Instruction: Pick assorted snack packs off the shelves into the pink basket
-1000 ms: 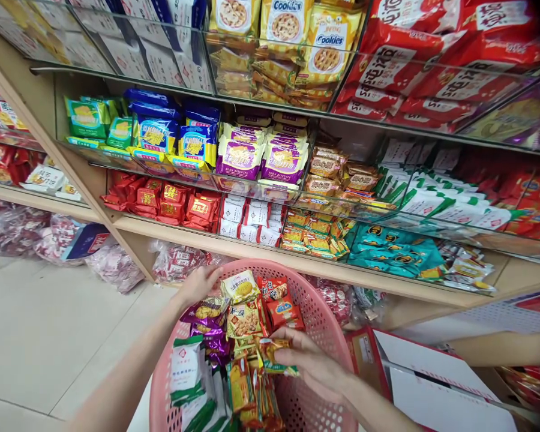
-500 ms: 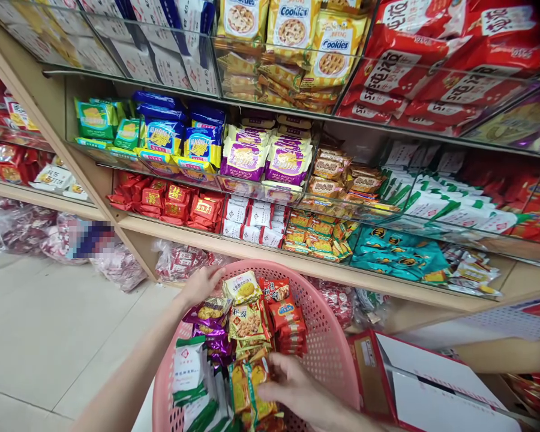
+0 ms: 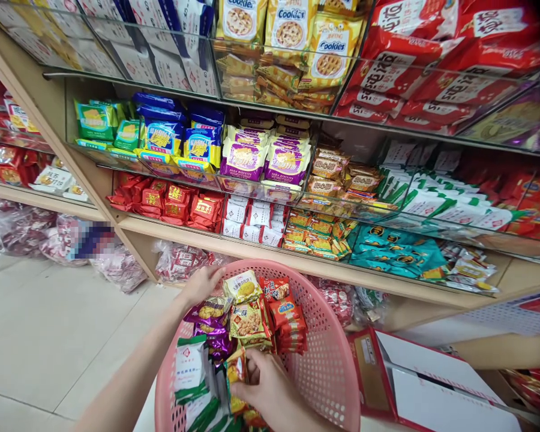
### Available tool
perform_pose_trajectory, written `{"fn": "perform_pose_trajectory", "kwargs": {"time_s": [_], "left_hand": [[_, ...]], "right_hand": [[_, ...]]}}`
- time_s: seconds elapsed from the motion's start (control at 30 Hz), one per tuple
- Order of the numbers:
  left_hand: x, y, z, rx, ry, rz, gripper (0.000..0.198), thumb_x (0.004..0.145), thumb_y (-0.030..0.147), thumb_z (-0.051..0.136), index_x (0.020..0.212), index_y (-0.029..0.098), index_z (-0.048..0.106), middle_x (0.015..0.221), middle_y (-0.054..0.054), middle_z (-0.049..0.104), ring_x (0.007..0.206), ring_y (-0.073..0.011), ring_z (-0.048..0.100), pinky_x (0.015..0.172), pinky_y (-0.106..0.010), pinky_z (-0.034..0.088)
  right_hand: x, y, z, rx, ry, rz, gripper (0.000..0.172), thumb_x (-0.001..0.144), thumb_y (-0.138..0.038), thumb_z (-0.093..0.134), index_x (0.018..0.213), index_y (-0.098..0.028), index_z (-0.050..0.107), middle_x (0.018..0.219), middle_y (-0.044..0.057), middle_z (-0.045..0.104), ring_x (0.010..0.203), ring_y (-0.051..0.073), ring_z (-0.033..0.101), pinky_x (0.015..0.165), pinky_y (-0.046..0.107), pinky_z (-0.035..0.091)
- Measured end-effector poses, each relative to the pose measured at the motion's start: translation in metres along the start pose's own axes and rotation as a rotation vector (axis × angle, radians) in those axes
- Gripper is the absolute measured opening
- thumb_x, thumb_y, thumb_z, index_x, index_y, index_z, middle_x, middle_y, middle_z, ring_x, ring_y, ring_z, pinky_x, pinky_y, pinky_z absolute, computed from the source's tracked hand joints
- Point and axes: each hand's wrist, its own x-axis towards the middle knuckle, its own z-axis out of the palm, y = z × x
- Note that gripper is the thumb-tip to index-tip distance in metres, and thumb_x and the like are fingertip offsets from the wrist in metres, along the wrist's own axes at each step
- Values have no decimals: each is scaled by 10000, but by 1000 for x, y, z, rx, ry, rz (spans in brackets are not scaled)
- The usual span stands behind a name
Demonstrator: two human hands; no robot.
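Observation:
A round pink plastic basket point(image 3: 330, 336) with a perforated wall holds several kinds of wrapped biscuit packets. My left hand point(image 3: 202, 285) grips its far left rim, fingers curled over the edge. My right hand point(image 3: 270, 384) is inside the basket, pinching a yellow-orange biscuit packet point(image 3: 236, 375) between thumb and fingers. White-and-green packets point(image 3: 191, 366) lie to the left of it. Purple packets point(image 3: 213, 336) sit behind those. Beyond my right hand are gold packets point(image 3: 247, 321), a cream packet point(image 3: 242, 287) and red packets point(image 3: 288, 315).
Shelves with clear dividers hold biscuit packs, among them soda biscuits point(image 3: 288, 159), yellow cookie packs point(image 3: 333, 51) and teal packets point(image 3: 396, 252). An open carton point(image 3: 441, 384) stands right of the basket. Plastic bags of red packets point(image 3: 184, 261) lie under the bottom shelf.
My right hand has moved left and slightly up, and its fingers have closed on the yellow-orange packet, which is now tilted on edge. My left hand stays on the rim.

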Motion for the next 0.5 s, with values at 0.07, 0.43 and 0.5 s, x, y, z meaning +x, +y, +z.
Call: {"fn": "perform_pose_trajectory", "kwargs": {"time_s": [0.07, 0.43, 0.5], "left_hand": [[-1, 1, -1, -19, 7, -9, 458, 801, 524, 367, 881, 179, 658, 754, -44, 690, 734, -202, 611, 699, -278, 434], [0, 1, -1, -12, -28, -13, 498, 820, 545, 318, 917, 175, 636, 809, -55, 686, 782, -207, 615, 742, -288, 428], [0, 1, -1, -7, -26, -3, 498, 826, 545, 310, 912, 174, 632, 801, -54, 678, 767, -203, 608, 733, -286, 423]], "right_hand": [[1, 2, 3, -26, 13, -22, 161, 633, -223, 627, 791, -201, 604, 652, -39, 584, 563, 101, 480, 501, 196, 307], [-1, 7, 7, -259, 128, -98, 196, 647, -255, 633, 834, -228, 578, 828, -17, 579, 744, 135, 516, 636, 215, 347], [-1, 9, 7, -264, 136, -86, 207, 654, -284, 635, 844, -230, 571, 851, -9, 585, 775, 148, 526, 639, 222, 350]]}}
